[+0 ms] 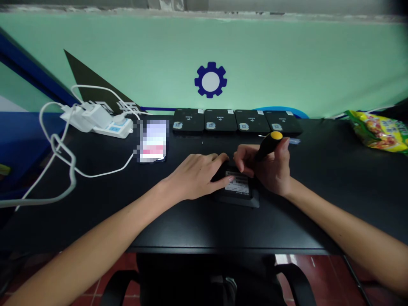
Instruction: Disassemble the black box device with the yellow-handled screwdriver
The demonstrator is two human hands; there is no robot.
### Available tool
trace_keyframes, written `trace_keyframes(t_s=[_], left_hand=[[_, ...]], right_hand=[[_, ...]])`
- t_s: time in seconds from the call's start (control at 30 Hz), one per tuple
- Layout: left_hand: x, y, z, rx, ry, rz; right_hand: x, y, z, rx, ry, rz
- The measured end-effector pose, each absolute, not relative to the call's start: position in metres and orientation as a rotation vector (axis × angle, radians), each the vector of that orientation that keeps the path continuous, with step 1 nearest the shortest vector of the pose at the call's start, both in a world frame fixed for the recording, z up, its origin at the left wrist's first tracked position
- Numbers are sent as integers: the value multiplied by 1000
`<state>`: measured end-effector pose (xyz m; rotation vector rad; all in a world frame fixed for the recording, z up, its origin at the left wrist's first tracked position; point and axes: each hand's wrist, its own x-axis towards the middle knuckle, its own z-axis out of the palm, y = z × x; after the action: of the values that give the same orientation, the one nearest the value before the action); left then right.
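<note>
A small black box-shaped device (237, 201) lies on the black table with a white printed label (239, 183) facing up. My left hand (199, 174) grips the device from its left side, thumb across the label and fingers over the far edge. A screwdriver (267, 145) with a black handle and yellow end cap is held tilted in my right hand (276, 170), fingers closed around the handle. Its tip is hidden behind the right hand, near the device's far right part.
Several similar black devices (220, 120) stand in a row along the wall. To the left are a phone (154, 142), a white power strip (114, 127) and looping white cables (73, 170). A yellow-green snack bag (379, 131) lies at the right. A tiny screw-like piece (202, 143) sits behind my left hand.
</note>
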<state>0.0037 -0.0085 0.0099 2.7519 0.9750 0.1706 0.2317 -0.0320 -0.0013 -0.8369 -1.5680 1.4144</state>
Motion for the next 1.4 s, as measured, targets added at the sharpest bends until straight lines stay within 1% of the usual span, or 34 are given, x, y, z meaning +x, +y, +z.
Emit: trace_keyframes(t_s=[1.4], left_hand=[[5,-10,8,2792,989,149]], right_hand=[[231,-31,1,-856,-1596,1409]])
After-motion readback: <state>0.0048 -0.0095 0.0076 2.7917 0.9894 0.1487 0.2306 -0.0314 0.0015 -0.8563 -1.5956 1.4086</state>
